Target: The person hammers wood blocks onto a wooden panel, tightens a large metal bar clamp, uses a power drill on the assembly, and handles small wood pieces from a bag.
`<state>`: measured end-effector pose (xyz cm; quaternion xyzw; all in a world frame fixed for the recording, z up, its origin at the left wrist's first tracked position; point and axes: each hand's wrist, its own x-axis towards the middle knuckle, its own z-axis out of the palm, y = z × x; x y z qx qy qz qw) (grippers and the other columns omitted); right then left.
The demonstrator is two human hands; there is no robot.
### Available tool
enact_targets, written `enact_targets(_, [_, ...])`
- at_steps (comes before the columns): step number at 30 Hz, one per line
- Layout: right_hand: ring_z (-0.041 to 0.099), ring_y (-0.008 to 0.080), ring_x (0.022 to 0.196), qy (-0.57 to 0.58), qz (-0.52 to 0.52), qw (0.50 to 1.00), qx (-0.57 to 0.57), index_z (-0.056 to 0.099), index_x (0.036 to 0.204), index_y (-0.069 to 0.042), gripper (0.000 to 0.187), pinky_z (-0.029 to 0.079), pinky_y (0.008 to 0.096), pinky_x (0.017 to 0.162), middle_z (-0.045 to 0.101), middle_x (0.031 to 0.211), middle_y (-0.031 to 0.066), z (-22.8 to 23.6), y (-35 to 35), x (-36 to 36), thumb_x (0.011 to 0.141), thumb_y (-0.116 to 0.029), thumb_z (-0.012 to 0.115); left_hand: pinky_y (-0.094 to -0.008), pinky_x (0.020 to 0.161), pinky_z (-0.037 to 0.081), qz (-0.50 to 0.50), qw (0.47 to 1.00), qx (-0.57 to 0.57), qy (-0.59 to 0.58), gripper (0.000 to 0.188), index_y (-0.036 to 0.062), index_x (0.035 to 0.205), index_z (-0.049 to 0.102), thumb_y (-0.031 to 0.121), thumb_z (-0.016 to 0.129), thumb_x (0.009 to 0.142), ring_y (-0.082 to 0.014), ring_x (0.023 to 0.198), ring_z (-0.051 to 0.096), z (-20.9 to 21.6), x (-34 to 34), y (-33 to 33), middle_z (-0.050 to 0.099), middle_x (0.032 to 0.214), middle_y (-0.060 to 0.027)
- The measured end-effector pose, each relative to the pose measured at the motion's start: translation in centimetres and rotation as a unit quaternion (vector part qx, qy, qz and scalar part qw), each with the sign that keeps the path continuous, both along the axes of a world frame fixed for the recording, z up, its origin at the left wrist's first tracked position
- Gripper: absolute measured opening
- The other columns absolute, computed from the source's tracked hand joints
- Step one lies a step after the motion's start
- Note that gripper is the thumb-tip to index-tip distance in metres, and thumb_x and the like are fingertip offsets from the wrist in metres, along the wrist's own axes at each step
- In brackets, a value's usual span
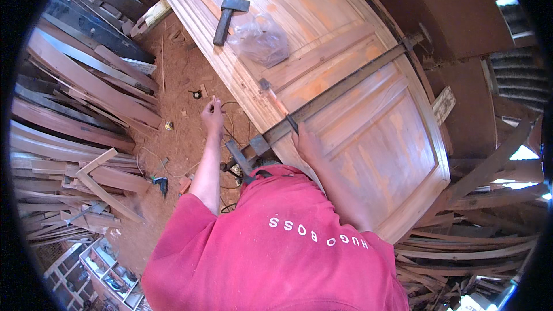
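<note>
My right hand (307, 145) is closed round the dark handle of a hand tool (279, 103). The tool's thin blade points away over the left edge of a panelled wooden door (368, 150); its exact kind is unclear. Off the door's left side, my left hand (213, 117) is raised with its fingertips pinched together. Whatever they may hold is too small to make out. A long metal bar clamp (340, 89) spans the door just beyond my right hand. Farther up the door lie a hammer (224, 22) with a dark handle and a clear plastic bag (262, 40).
Curved boards and offcuts (75, 103) are stacked along the left. On the brown floor (173, 63) lie a drill (161, 185), cables and small items. A compartmented tray (109, 268) stands at lower left. More timber strips (461, 256) are piled at lower right.
</note>
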<state>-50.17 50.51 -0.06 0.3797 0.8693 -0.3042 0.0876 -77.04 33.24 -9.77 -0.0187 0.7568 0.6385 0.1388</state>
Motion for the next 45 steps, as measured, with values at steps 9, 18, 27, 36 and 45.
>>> enact_targets(9, [0.06, 0.0453, 0.072, 0.207, -0.259, 0.944, 0.002, 0.054, 0.1, -0.003, 0.03, 0.045, 0.0509, 0.062, 0.06, 0.076, 0.0241, 4.1, 3.7, 8.9, 0.097, -0.032, 0.056, -0.0182, 0.047, 0.029, -0.168, 0.951, 0.209, -0.151, 0.027, 0.0037, 0.115, 0.066, 0.021, 0.065, 0.095, -0.0013, 0.053, 0.038, 10.4, 1.7, 12.2, 0.055, 0.074, 0.0056])
enact_targets(18, [0.052, 0.0176, 0.062, 0.178, -0.493, 0.851, 0.028, 0.053, 0.091, -0.003, 0.031, 0.043, 0.0354, 0.057, 0.05, 0.067, 0.0066, -3.6, 4.9, 22.1, 0.099, -0.032, 0.055, -0.0214, 0.066, 0.047, -0.348, 0.924, 0.154, -0.032, 0.021, -0.0022, 0.102, 0.069, 0.016, 0.07, 0.091, -0.0052, 0.069, 0.055, 7.8, 8.2, 37.4, 0.067, 0.095, -0.0039])
enact_targets(27, [0.049, 0.0115, 0.056, 0.295, -0.601, 0.734, -0.112, 0.055, 0.095, -0.004, 0.024, 0.041, 0.032, 0.051, 0.051, 0.066, 0.0033, -7.0, 12.2, 22.9, 0.099, -0.027, 0.055, -0.0255, 0.074, 0.049, -0.373, 0.894, 0.04, 0.246, 0.022, -0.0046, 0.098, 0.071, 0.015, 0.069, 0.088, -0.0093, 0.075, 0.06, 1.4, 9.6, 63.7, 0.069, 0.077, -0.007])
enact_targets(36, [0.047, 0.0087, 0.057, 0.302, -0.509, 0.804, -0.051, 0.057, 0.102, -0.004, 0.023, 0.041, 0.0272, 0.053, 0.049, 0.07, -0.0026, -6.4, 23.5, 17.9, 0.099, -0.027, 0.057, -0.0333, 0.078, 0.053, -0.341, 0.868, 0.037, 0.359, 0.024, 0.0017, 0.099, 0.073, 0.023, 0.068, 0.089, -0.0264, 0.087, 0.071, -3.6, 8.0, 71.5, 0.072, 0.09, -0.0163])
enact_targets(45, [0.063, 0.0294, 0.066, 0.261, -0.431, 0.862, -0.05, 0.056, 0.103, -0.003, 0.022, 0.047, 0.0398, 0.059, 0.059, 0.071, 0.0169, -4.4, 32.7, 11.1, 0.096, -0.024, 0.057, -0.0418, 0.077, 0.053, -0.376, 0.81, -0.038, 0.448, 0.027, 0.0025, 0.104, 0.069, 0.026, 0.064, 0.091, -0.035, 0.089, 0.067, -2.9, 9.0, 70.1, 0.069, 0.101, -0.016])
